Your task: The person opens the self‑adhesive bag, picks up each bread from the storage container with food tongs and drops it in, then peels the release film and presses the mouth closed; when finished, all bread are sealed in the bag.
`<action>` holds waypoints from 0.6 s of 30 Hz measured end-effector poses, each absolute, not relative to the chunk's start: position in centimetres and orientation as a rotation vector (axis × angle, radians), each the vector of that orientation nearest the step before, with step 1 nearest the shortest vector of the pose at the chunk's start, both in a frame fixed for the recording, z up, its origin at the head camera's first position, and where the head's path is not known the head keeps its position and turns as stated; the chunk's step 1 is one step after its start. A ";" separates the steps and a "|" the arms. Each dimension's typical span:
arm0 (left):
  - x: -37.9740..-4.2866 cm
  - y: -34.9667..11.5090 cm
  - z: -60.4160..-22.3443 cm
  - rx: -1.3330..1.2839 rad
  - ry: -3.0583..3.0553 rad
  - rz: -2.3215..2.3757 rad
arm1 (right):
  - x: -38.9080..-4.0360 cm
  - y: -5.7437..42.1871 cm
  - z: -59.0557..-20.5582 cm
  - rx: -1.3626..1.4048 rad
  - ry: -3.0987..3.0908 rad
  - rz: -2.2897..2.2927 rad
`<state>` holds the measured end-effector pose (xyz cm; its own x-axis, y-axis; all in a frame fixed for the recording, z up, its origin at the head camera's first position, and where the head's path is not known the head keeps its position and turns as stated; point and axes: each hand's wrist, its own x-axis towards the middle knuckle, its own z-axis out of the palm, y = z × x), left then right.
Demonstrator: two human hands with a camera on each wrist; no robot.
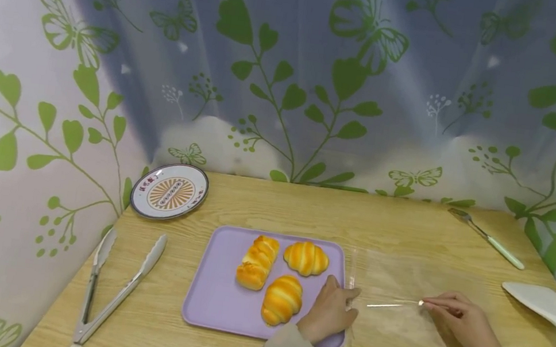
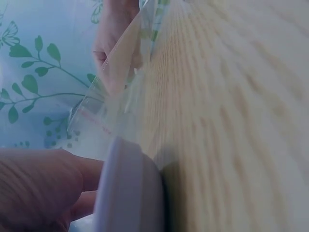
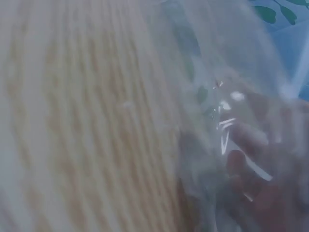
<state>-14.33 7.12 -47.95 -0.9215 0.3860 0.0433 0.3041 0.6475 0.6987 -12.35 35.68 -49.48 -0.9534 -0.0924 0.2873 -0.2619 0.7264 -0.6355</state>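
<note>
A clear plastic bag [image 1: 395, 321] spreads over the wooden table to the right of a lilac tray [image 1: 219, 311]. My right hand [image 1: 462, 323] pinches a fold of its film, and a bright crease runs left from the fingertips. In the right wrist view, shiny film [image 3: 203, 63] covers much of that hand. My left hand [image 1: 328, 313] reaches over the tray's right rim, thumb and forefinger at the bag's left edge; the left wrist view hides these fingertips behind the tray. Two crescent rolls [image 1: 306, 258] and a longer bread roll [image 1: 258, 262] lie on the tray, left of this hand.
Metal tongs [image 1: 107, 314] lie spread at the left, in front of a patterned plate [image 1: 170, 191]. On the right are a green-handled fork-like utensil [image 1: 493, 243] and a white spatula [image 1: 543, 307]. A leaf-printed curtain [image 1: 282, 139] hangs along the table's back edge.
</note>
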 end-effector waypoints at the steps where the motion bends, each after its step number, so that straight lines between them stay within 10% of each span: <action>1: -14.3 7.1 -48.0 0.573 2.747 1.127 | -12.4 35.7 -49.4 0.270 -2.709 1.040; 18: -14.4 6.8 -47.7 0.576 2.719 1.223 | -11.8 35.9 -49.0 0.221 -2.481 1.175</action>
<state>-14.37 6.82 -47.73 -0.9228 0.3808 0.0585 0.2965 0.6048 0.7391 -11.79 35.95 -49.04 -0.9135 0.0221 0.4062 -0.3003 0.6371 -0.7098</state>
